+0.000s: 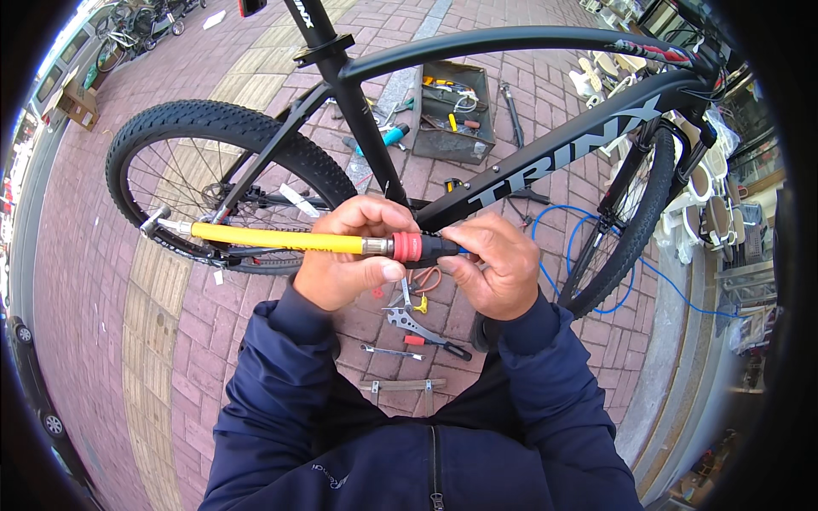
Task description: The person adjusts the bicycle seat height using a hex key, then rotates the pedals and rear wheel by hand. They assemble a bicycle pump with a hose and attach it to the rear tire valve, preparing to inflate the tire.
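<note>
In front of me is a yellow air hose [264, 238] with a metal fitting and a chuck [156, 223] at its left end. Its right end meets a red and black air hose coupler [407, 247]. My left hand [332, 277] is closed around the coupler's red collar, thumb below and fingers above. My right hand [501, 266] pinches the black end of the coupler, where a bit of blue hose shows between thumb and fingers. Just beyond both hands stands a black bicycle [460, 209], its rear wheel [170, 119] to the left.
On the brick paving lie a multi-hole spanner [413, 322], another wrench [392, 351] and a yellow tool [421, 304]. Past the frame sits a grey toolbox [456, 146]. A blue hose [682, 294] coils by the front wheel [635, 221]. Shoes [700, 183] line the right side.
</note>
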`<state>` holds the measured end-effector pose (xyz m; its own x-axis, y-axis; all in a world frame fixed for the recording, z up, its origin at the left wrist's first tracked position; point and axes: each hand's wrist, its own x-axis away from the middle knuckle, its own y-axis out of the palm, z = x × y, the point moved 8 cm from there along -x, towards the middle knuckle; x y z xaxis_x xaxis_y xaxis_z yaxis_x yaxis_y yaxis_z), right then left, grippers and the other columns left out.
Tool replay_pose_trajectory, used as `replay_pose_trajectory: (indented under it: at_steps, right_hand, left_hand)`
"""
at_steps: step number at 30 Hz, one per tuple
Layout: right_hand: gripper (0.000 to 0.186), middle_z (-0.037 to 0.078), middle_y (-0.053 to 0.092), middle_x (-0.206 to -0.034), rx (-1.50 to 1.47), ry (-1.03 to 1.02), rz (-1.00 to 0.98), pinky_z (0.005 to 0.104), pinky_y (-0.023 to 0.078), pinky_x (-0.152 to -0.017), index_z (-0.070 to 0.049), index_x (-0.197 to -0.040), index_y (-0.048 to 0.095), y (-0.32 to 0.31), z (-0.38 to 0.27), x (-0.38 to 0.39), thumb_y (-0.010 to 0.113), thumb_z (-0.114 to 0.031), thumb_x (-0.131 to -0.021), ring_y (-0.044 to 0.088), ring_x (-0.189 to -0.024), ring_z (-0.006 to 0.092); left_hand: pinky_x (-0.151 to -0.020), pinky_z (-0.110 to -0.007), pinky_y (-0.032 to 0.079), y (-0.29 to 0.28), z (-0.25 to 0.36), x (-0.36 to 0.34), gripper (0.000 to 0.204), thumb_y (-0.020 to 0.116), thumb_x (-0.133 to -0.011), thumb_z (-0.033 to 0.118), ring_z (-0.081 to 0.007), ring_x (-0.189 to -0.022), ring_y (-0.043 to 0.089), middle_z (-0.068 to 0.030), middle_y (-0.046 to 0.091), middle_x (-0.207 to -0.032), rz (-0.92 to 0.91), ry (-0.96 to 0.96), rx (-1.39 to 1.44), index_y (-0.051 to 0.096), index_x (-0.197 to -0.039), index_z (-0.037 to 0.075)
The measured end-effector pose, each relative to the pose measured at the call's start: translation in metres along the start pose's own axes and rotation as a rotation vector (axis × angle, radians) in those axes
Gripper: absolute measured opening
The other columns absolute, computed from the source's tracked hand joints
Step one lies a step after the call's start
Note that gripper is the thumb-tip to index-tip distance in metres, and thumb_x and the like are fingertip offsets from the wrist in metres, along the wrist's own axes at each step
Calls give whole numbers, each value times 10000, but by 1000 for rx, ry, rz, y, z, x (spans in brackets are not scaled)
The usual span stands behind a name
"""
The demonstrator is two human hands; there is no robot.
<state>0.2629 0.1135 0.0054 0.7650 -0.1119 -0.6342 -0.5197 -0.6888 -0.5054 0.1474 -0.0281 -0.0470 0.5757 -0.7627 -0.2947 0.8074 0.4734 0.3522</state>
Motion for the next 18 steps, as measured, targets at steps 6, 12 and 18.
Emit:
replay_pose_trajectory:
  at_steps: [6,12,18]
  right_hand:
    - [252,106,665,-802,-13,24,-95,331,468,-548,-40,-974,696,6,-4,1,758,-279,-921,614,-624,238]
    - [254,112,590,-753,-16,-24,-159,382,444,-516,-49,-983,642,9,-12,3,769,-251,-898,585,-592,300]
    - [269,100,603,-769,-26,21,-89,346,451,-514,-38,-1026,660,7,-8,1,811,-179,-855,577,-584,253]
  left_hand:
    - [-887,-299,551,-4,7,2,326,852,-787,30,-155,-988,678,-109,707,-1095,-17,-11,-179,686,-1064,-9]
    - [-904,-321,553,-2,12,3,341,874,-768,50,-181,-990,689,-121,721,-1096,-50,10,-198,711,-1061,-13]
    - [-924,-330,555,-8,15,1,378,894,-755,68,-197,-1007,701,-131,736,-1101,-24,48,-221,716,-1079,-9]
